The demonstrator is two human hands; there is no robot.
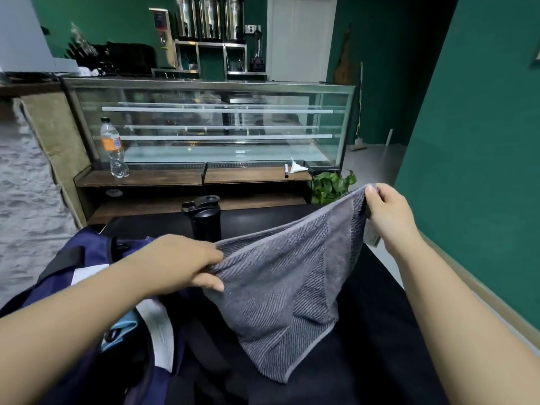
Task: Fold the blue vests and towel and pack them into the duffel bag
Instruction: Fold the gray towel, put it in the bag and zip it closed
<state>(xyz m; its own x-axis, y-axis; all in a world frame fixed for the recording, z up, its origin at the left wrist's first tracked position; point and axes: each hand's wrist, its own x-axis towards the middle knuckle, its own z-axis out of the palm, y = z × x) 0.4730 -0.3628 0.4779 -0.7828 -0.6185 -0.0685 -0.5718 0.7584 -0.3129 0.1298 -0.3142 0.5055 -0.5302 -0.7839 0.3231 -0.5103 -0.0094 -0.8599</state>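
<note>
A grey ribbed towel [287, 290] hangs folded above the black table [377, 331], held up by both hands. My left hand [181, 263] grips its near left corner between fingers and thumb. My right hand [388, 213] pinches the far right corner, raised higher, so the top edge slants. The towel's lower point touches the table. At the lower left lies the navy duffel bag [84, 252] with white stripes and a light blue patch, partly under my left forearm. No blue vest is plainly visible.
A black shaker bottle [204, 217] stands on the table just behind the towel. Beyond are a wooden counter with a glass display case [210, 124], a clear water bottle [114, 147], a marker and a green plant [331, 185]. A green wall runs along the right.
</note>
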